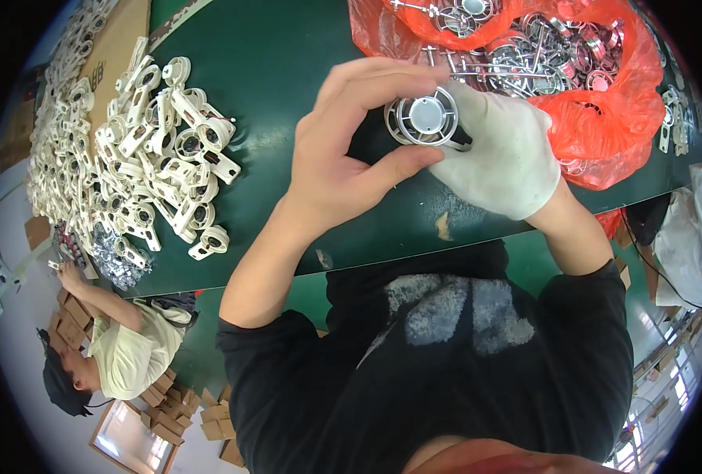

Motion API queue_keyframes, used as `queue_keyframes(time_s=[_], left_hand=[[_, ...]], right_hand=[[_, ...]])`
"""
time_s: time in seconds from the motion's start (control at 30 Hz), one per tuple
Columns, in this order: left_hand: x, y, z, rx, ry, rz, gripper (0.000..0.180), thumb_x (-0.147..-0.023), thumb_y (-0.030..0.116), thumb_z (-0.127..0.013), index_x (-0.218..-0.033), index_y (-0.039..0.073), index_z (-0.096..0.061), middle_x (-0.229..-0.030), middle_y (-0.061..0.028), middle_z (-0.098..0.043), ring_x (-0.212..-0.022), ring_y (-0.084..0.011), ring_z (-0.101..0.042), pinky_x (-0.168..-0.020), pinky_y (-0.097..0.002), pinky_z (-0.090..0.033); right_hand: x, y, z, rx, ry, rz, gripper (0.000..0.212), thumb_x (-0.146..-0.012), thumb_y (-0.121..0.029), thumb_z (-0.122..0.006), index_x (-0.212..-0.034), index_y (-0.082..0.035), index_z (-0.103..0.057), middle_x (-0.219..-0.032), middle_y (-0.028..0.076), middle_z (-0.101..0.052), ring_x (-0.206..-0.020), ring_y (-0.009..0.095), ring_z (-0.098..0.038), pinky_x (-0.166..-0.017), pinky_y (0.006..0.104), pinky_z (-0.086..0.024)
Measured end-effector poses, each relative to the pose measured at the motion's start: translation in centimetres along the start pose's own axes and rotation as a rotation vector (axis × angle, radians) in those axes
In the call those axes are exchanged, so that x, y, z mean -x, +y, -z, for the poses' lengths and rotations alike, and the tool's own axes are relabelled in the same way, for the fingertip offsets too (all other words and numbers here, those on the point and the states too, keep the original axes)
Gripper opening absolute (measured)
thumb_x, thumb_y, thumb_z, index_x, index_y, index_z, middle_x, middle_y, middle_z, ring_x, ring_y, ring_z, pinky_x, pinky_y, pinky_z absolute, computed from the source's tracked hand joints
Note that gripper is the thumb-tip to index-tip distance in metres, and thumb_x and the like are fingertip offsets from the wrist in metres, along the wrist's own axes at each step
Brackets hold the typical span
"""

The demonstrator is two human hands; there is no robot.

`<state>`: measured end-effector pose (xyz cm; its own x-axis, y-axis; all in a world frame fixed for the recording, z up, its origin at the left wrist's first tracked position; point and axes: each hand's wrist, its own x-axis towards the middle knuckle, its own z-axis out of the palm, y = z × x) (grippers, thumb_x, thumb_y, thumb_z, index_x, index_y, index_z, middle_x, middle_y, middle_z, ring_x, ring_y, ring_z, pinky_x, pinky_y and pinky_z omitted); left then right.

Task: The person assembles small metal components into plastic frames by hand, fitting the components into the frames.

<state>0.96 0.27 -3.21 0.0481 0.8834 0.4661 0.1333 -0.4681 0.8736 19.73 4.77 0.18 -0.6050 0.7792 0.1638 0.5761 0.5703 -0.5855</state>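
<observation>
A round, silver, spoked part with a pale disc in its middle is held above the table, between my two hands. My bare left hand curves around its left side, with the thumb at the lower rim and the fingertips by the upper rim. On the other side, my right hand, in a white glove, grips the part's right edge. Its fingers are mostly hidden behind the part and the glove. Just beyond my hands, an open red plastic bag holds many shiny chrome parts.
Cream-white plastic arms with round ends lie heaped on the dark green table to the left. Beside the heap is a cardboard sheet. A co-worker sits at the lower left. More pale parts lie at the far right.
</observation>
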Motion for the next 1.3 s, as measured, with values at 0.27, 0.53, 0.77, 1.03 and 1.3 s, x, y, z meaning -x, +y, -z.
queue_keyframes(time_s=[0.27,0.53,0.77,1.03,1.3], left_hand=[[-0.7,0.6,1.2,-0.423,-0.136,-0.252,0.06,-0.07,0.007,-0.091,-0.123,-0.001,-0.064,-0.125,-0.0161,-0.073,-0.116,-0.0304,-0.065,-0.099,-0.0379,-0.053],[-1.1,0.9,1.4,-0.438,-0.106,-0.155,0.059,-0.063,0.017,-0.091,-0.119,0.007,-0.074,-0.122,-0.006,-0.075,-0.11,-0.0256,-0.069,-0.089,-0.0342,-0.058],[-0.6,1.0,1.9,-0.663,-0.129,-0.234,0.061,-0.065,0.015,-0.094,-0.118,-0.003,-0.073,-0.117,-0.0158,-0.076,-0.098,-0.0276,-0.075,-0.084,-0.0334,-0.059],[-0.2,1.1,2.0,-0.697,-0.129,-0.242,0.057,-0.066,0.018,-0.094,-0.114,-0.004,-0.074,-0.107,-0.0154,-0.078,-0.089,-0.0248,-0.077,-0.077,-0.0309,-0.061],[-0.3,0.7,1.4,-0.561,-0.051,-0.421,0.053,-0.063,0.02,-0.091,-0.108,-0.001,-0.076,-0.101,-0.0142,-0.078,-0.075,-0.0251,-0.074,-0.065,-0.0311,-0.059]], right_hand=[[0.0,0.1,-0.1,0.071,0.031,0.05,0.026,-0.079,-0.025,-0.079,-0.102,-0.015,-0.073,-0.067,0.008,-0.069,-0.06,0.028,-0.07,-0.048,0.0389,-0.052],[0.1,-0.1,0.4,0.121,-0.101,-0.072,0.04,-0.071,-0.021,-0.085,-0.107,-0.011,-0.073,-0.076,0.007,-0.073,-0.07,0.026,-0.074,-0.059,0.0363,-0.057],[0.1,0.1,0.0,0.124,0.041,0.042,0.021,-0.075,-0.024,-0.078,-0.092,-0.012,-0.072,-0.064,0.007,-0.068,-0.059,0.028,-0.071,-0.05,0.0405,-0.054],[-0.1,0.1,0.8,-0.175,-0.167,-0.083,0.029,-0.078,-0.018,-0.071,-0.105,-0.007,-0.072,-0.075,0.014,-0.071,-0.075,0.034,-0.072,-0.062,0.0419,-0.057],[-1.0,0.6,2.9,-0.814,-0.632,-0.217,0.039,-0.091,-0.035,-0.068,-0.105,0.002,-0.068,-0.073,0.009,-0.062,-0.067,0.015,-0.062,-0.063,0.033,-0.05]])
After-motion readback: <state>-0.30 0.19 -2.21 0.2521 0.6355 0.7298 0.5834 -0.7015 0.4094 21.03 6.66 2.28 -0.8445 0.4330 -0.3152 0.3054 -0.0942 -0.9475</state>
